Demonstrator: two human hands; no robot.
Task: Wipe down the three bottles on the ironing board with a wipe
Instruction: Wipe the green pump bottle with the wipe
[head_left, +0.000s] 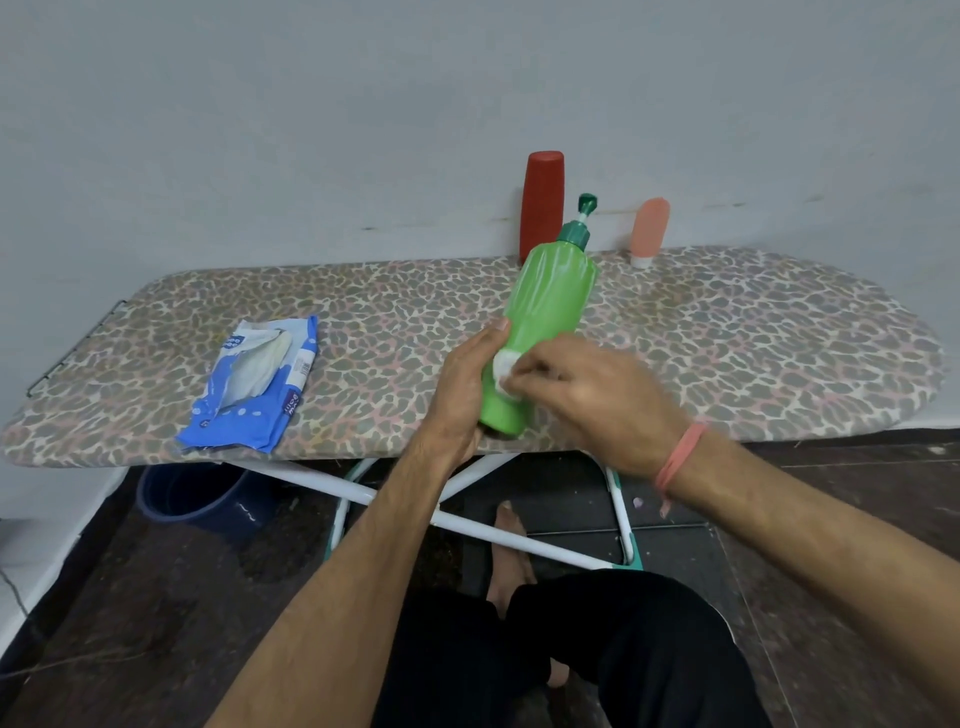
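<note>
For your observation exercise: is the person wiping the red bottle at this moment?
No, the right hand presses the white wipe on the green pump bottle held by the left hand; the red bottle stands untouched.

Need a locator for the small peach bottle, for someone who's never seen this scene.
Start at the leopard-print ironing board and follow its far edge along the wall. Right of the tall red plastic bottle stands the small translucent peach squeeze bottle, upside down on its white cap, shortest of the three.
</note>
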